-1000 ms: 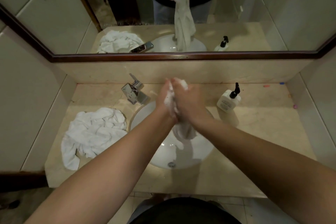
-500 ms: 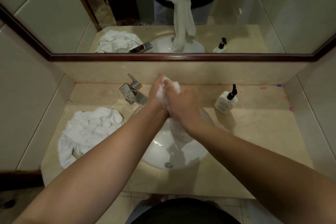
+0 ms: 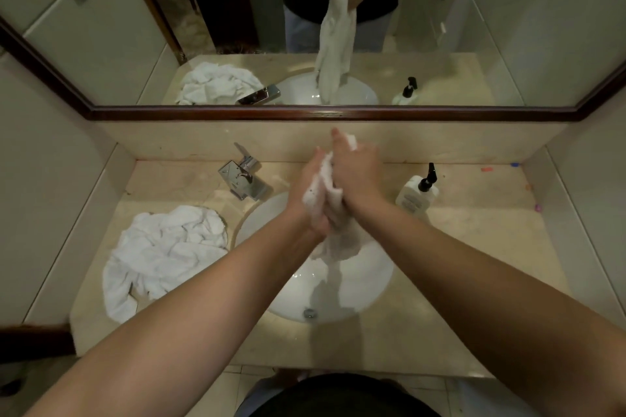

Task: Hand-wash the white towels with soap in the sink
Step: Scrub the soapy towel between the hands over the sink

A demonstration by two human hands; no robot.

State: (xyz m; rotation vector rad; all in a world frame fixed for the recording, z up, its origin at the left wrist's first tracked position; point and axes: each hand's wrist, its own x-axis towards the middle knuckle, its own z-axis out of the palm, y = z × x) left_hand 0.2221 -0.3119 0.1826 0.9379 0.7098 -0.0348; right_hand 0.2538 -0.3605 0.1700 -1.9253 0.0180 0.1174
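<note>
Above the white oval sink (image 3: 367, 291), both of my hands hold one wet white towel (image 3: 321, 191) bunched between them. My left hand (image 3: 306, 195) grips it from the left and my right hand (image 3: 355, 173) grips it from the right, slightly higher. The towel's loose end (image 3: 342, 242) hangs down from my wrists toward the basin. A heap of more white towels (image 3: 166, 254) lies on the counter to the left of the sink. A white soap bottle with a black pump (image 3: 417, 193) stands at the right behind the sink.
A chrome tap (image 3: 242, 178) stands at the sink's back left. The beige stone counter (image 3: 474, 247) is boxed in by tiled walls on both sides. A mirror (image 3: 338, 27) above the backsplash shows my hands and the hanging towel.
My hands have rubbed the towel against itself, the right hand sliding up past the left. The view has shifted slightly to the right.
</note>
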